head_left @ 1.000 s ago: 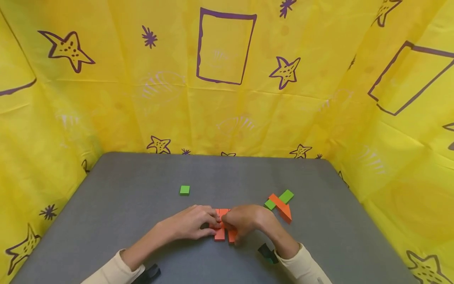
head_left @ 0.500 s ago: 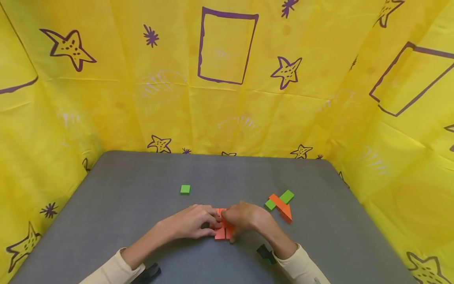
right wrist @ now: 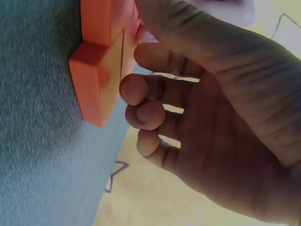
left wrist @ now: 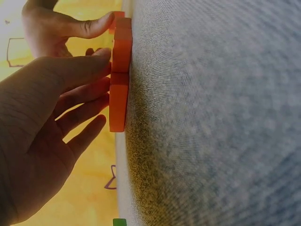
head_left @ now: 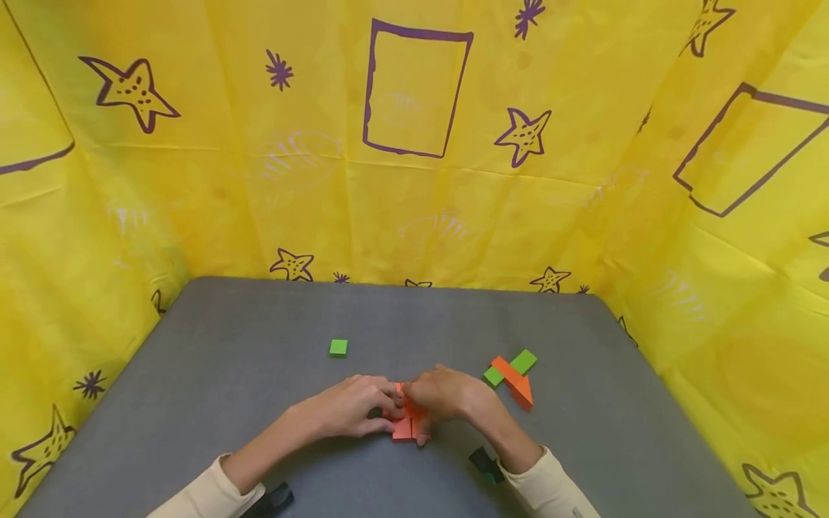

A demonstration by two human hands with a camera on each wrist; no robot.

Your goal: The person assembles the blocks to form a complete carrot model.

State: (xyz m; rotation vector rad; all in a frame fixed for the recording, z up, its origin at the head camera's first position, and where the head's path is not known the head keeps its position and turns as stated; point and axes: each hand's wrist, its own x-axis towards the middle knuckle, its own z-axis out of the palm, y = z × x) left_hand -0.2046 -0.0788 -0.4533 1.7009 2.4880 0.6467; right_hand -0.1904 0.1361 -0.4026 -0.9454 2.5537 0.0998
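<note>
Several flat orange blocks (head_left: 401, 430) lie close together on the grey tabletop, partly hidden by both hands. My left hand (head_left: 352, 406) is at their left side; in the left wrist view its thumb and rather straight fingers touch the edges of the orange blocks (left wrist: 119, 101). From the right, my right hand (head_left: 447, 396) holds the right-hand orange block, with the thumb at its near end and the fingers bent over the far part. In the right wrist view the other fingers are curled beside the orange block (right wrist: 89, 94), and the thumb tip is hidden.
Behind the hands on the left lies a green square block (head_left: 338, 348). To the right, an orange piece with a pointed end (head_left: 514, 381) crosses over a green block (head_left: 526, 360). A yellow patterned cloth (head_left: 414, 201) surrounds the grey table (head_left: 259, 316).
My right hand has slid the right-hand orange block left, and the gap between it and its neighbour has narrowed to a thin line. The left hand stays in place.
</note>
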